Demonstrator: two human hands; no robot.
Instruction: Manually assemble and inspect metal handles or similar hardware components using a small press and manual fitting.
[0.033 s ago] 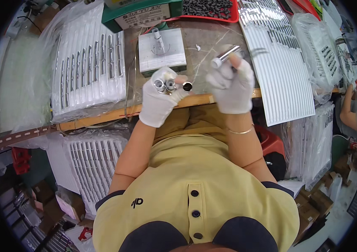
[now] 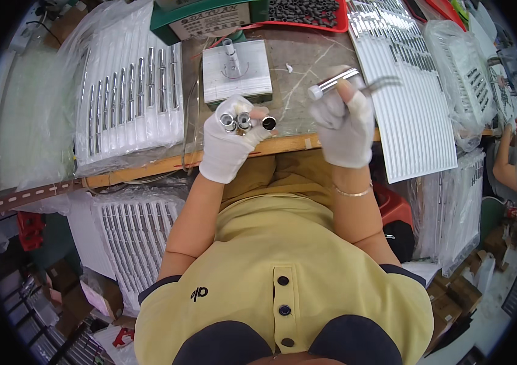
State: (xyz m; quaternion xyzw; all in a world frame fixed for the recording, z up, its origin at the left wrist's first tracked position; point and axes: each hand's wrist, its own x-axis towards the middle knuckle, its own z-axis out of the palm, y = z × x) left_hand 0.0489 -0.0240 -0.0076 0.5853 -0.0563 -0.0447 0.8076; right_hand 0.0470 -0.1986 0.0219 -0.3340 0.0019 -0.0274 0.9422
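My left hand [image 2: 229, 146], in a white glove, is closed round three shiny metal tubes [image 2: 227, 122], their round open ends facing up. The rightmost tube end [image 2: 269, 123] looks dark inside. My right hand [image 2: 348, 131], also gloved, grips a chrome tube [image 2: 339, 79] with a white end piece [image 2: 314, 92]. From the same hand a thin metal prong [image 2: 385, 82] sticks out to the right, blurred, so its kind is unclear. Beyond my left hand lies a square pale plate [image 2: 237, 76] on a green base, with an upright metal post [image 2: 230, 52].
Ribbed white trays with chrome tubes lie left [image 2: 126, 103] and right [image 2: 407, 103] on the bench. At the back are a green box [image 2: 210, 21] and a red tray [image 2: 342, 24] of small dark parts. A wooden edge [image 2: 295, 145] runs along the bench front. Another person's arm [image 2: 503, 155] shows far right.
My right hand has shifted a little to the right with the chrome tube, and the prong shows farther out. My left hand has moved slightly left, still holding its tubes.
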